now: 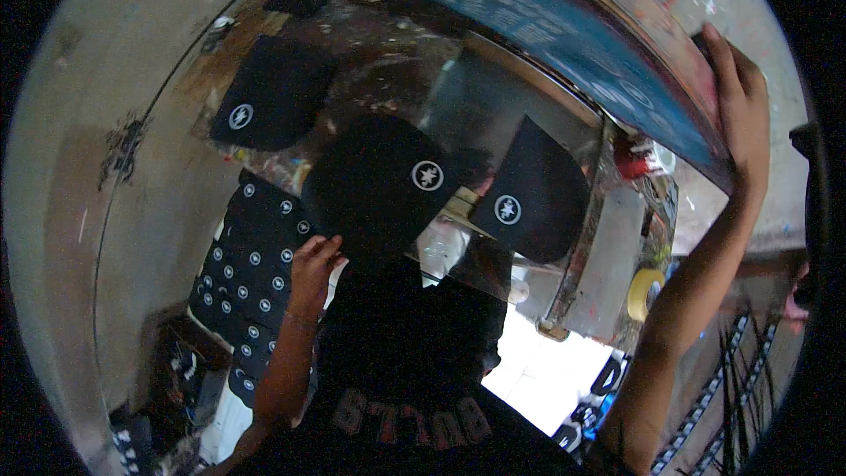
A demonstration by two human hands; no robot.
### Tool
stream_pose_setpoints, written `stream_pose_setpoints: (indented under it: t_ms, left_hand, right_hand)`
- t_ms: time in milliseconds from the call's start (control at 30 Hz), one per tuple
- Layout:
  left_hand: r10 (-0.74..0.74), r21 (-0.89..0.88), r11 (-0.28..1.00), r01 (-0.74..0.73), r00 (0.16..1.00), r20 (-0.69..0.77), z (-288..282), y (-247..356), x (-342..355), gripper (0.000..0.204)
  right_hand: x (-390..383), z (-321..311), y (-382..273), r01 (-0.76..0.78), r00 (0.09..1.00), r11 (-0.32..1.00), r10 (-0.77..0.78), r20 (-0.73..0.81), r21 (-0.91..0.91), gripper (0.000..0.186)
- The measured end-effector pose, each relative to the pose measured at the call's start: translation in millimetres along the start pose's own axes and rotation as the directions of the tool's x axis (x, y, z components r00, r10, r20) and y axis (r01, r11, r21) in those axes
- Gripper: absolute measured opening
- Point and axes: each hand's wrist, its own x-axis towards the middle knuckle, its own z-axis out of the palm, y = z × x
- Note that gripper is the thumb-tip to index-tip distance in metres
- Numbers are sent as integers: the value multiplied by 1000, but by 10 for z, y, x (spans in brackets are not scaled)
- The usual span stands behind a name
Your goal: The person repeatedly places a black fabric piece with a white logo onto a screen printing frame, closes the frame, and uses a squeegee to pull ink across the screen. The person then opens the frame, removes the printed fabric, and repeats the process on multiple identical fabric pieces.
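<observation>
Past our black shirt, our left hand seemingly pinches the black cloth, likely light, limp, best held by edges; our right hand curls round the blue screen.

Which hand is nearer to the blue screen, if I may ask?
Right: the right hand holds the blue screen; the left hand is well apart, at a black panel.

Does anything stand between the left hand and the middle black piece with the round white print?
Nothing visible: the left hand is at the lower edge of the black piece. The blue screen, with the right hand at its edge, is off to the upper right.
</observation>
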Motion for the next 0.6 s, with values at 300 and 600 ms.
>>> stream_pose_setpoints:
  t_ms: [300, 600]
  left_hand:
    - [48, -30, 998, -58, 961, -274, -2284, -825, -437, 30]
    - [297, 884, 224, 411, 835, -464, -3403, -2189, 743, 44]
  right_hand:
    - [102, -63, 876, -218, 976, 970, 217, -21, -110, 53]
    - [207, -127, 1105, -343, 935, 938, 335, 114, 58, 59]
